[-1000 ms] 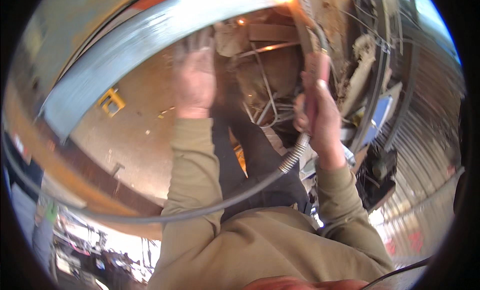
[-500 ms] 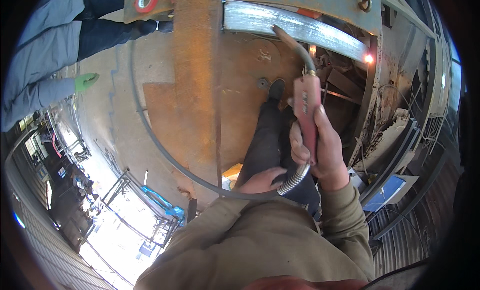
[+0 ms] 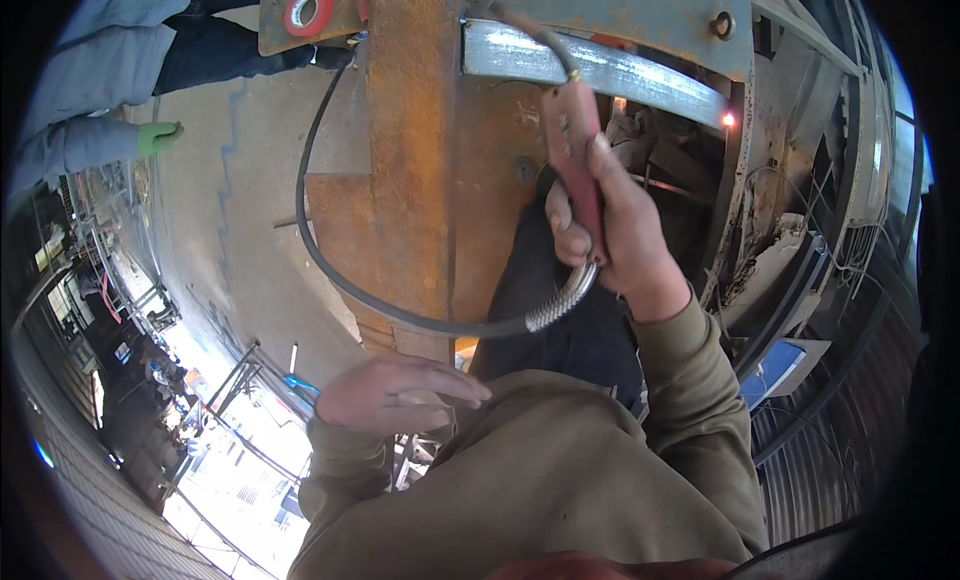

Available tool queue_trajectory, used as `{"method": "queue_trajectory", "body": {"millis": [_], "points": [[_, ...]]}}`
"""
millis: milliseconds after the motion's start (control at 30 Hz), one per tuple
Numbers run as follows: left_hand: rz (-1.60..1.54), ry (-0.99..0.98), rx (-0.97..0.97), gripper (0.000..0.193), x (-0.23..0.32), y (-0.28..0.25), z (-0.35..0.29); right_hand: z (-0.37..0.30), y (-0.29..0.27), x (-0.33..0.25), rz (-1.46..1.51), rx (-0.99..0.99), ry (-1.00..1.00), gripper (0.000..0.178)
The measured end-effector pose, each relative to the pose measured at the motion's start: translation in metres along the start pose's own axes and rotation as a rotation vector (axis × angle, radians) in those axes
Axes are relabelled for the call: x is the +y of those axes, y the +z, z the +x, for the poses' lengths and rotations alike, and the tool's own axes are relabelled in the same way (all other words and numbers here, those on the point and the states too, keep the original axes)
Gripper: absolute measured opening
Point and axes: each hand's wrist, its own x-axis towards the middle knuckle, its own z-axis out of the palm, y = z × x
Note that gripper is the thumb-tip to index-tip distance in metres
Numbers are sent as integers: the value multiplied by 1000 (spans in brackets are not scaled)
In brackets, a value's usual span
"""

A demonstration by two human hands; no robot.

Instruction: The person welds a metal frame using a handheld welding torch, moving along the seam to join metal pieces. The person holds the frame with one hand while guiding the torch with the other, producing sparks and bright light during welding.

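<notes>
My right hand (image 3: pixel 630 220) is wrapped round the red handle of a welding torch (image 3: pixel 575 145). The torch's bent neck reaches up and left over a shiny metal bar (image 3: pixel 620 75), and its tip is blurred near a steel plate (image 3: pixel 640 20). From the handle's lower end a spring-sleeved dark cable (image 3: pixel 350 298) loops left across a rusty steel beam (image 3: pixel 410 170). My left hand (image 3: pixel 400 392) hovers before my body with fingers stretched out, holding nothing. At the bar's right end a spot glows orange-white (image 3: pixel 728 120).
At the upper left lies a roll of red tape (image 3: pixel 309 14) on a small plate. Another person stands there, a green glove (image 3: pixel 158 138) on one hand. Rusty frame posts (image 3: pixel 738 170) and loose wires line the right side. A blue panel (image 3: pixel 772 368) leans at the lower right.
The torch has moved up and left in my right hand, its neck now crossing the bar's left part. My left hand has come away from the cable, moving left. The glowing spot looks smaller.
</notes>
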Motion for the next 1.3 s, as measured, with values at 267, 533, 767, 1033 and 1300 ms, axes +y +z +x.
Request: {"method": "queue_trajectory", "body": {"millis": [267, 533, 767, 1033, 1300], "points": [[539, 41, 1196, 51, -39, -99, 140, -20, 7, 44, -56, 39, 68, 51], [770, 109, 1343, 48, -71, -99, 170, -20, 11, 38, -163, 13, 109, 53], [664, 66, 1414, 42, -74, -99, 174, -20, 15, 41, -198, 35, 104, 66], [770, 50, 1452, 41, -81, -104, 174, -17, 17, 46, -164, 28, 62, 56], [724, 129, 1461, 38, -78, -103, 177, -16, 17, 53, -156, 24, 33, 52]]}}
